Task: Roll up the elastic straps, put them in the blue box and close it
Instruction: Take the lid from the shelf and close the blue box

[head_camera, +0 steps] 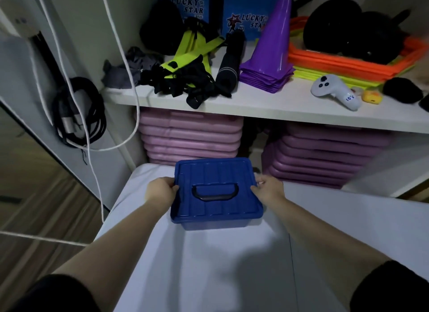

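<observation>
The blue box (216,209) stands on a white table (209,265) with its lid on; a black handle lies flat in the lid's middle. My left hand (161,191) grips the lid's left edge and my right hand (269,187) grips its right edge. A tangle of neon-yellow and black elastic straps (188,65) lies on the white shelf (255,107) above and behind the box.
On the shelf stand a stack of purple cones (271,53), orange and yellow flat frames (348,60), a white controller (334,91), a grey cloth (125,72) and blue bags. Pink mats (190,135) are stacked below. White and black cables (79,111) hang at the left.
</observation>
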